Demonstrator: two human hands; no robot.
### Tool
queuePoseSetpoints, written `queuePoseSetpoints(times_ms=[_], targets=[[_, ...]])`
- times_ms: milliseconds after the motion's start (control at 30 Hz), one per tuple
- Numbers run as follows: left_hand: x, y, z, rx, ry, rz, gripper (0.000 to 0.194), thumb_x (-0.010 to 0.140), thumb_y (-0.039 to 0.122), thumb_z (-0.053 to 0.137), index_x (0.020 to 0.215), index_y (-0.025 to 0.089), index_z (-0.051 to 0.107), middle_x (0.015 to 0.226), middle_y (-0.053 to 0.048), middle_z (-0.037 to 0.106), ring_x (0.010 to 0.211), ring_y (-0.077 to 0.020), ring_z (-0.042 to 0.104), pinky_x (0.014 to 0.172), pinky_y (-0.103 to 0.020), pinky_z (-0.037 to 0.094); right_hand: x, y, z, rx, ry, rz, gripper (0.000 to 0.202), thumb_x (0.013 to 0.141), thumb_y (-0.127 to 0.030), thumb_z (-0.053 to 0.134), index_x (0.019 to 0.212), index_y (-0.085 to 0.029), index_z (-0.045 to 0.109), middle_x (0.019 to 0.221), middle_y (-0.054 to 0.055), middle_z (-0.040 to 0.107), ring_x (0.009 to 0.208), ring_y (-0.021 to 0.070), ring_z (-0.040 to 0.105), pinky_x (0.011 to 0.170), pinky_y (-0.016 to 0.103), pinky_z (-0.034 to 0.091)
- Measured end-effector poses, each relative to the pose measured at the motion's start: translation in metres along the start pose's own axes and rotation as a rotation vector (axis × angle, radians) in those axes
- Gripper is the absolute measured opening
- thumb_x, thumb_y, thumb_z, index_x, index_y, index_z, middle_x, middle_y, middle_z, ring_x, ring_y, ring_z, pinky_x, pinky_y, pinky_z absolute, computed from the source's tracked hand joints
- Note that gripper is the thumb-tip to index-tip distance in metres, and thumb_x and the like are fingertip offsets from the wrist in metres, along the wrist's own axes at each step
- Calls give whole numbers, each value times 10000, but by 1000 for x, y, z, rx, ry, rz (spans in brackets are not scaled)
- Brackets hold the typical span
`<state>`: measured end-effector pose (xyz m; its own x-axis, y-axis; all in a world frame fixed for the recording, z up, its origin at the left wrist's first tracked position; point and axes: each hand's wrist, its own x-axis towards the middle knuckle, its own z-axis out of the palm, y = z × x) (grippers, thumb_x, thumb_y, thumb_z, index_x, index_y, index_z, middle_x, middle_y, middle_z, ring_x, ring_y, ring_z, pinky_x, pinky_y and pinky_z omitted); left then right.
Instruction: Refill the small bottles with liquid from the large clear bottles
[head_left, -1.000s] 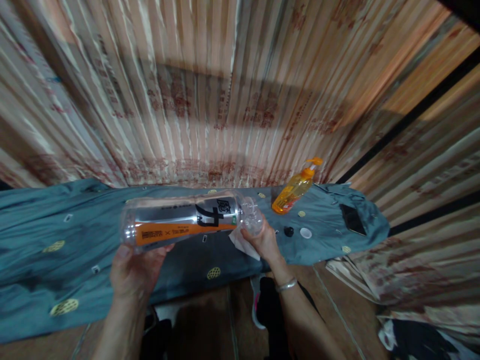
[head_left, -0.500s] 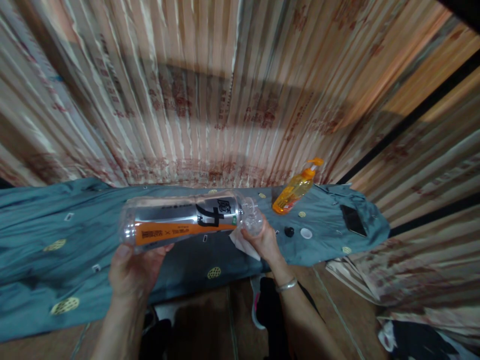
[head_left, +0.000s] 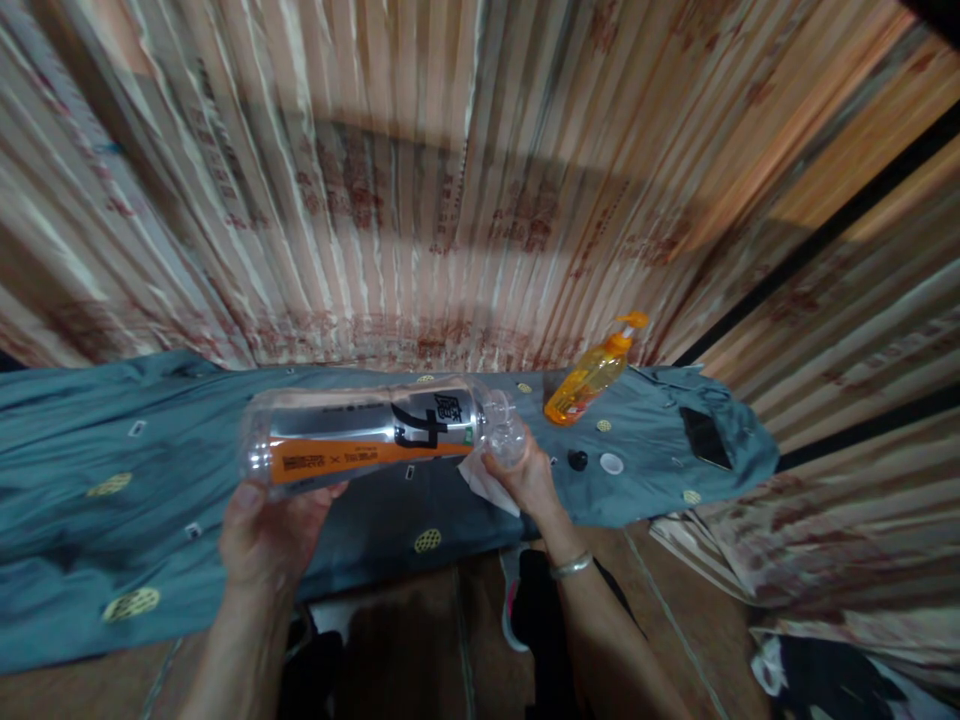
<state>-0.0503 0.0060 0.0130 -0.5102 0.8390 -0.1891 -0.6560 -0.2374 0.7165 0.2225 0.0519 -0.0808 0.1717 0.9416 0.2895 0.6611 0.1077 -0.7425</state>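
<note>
A large clear plastic bottle (head_left: 360, 425) with a silver and orange label is held on its side over the cloth, its neck to the right. My left hand (head_left: 274, 530) supports it from below near the base, fingers curled beneath. At the bottle's neck, my right hand (head_left: 529, 475) is closed on a small clear plastic piece (head_left: 507, 440); its exact kind is hard to make out. This piece touches or overlaps the bottle's mouth. Beneath it a white tissue (head_left: 487, 487) shows beside my right fingers; whether they grip it too, I cannot tell.
An orange pump bottle (head_left: 589, 380) stands on the teal cloth (head_left: 427, 500) to the right. Near it are a small black cap (head_left: 577, 460) and a white round lid (head_left: 611, 464). Farther right lies a dark phone (head_left: 705, 437). A striped curtain (head_left: 420, 200) hangs behind.
</note>
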Motion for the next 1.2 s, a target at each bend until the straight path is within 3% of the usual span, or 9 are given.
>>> queuePoseSetpoints(times_ms=[400,600,867,1200], targets=[[-1,-1,2,22,17,-13,681,64,531,966,647,251,752,614,59,749,537,-196,709,390,-309,621,-1,-3,1,-8,33,-7,566,726,-363,763,1260,-201,675,1216,138,782,1109,324,759,986,473,618],[1,-2,-1,26,-30,11,612,124,546,973,609,253,743,664,22,779,555,-203,712,416,-308,629,0,-5,1,-34,37,-11,541,716,-340,772,1234,-211,687,1177,129,792,1088,327,767,954,462,635],[1,-3,-1,9,-86,27,712,139,544,985,752,239,792,682,22,780,561,-201,695,414,-306,619,0,-3,0,-64,27,-14,601,727,-344,780,1299,-210,657,1194,112,788,1120,309,762,979,428,625],[4,-5,-2,27,-214,100,745,277,584,972,927,257,813,686,-20,754,564,-192,649,418,-285,580,1,-3,0,-55,18,-1,601,737,-353,795,1307,-222,654,1230,106,782,1151,306,751,1010,430,610]])
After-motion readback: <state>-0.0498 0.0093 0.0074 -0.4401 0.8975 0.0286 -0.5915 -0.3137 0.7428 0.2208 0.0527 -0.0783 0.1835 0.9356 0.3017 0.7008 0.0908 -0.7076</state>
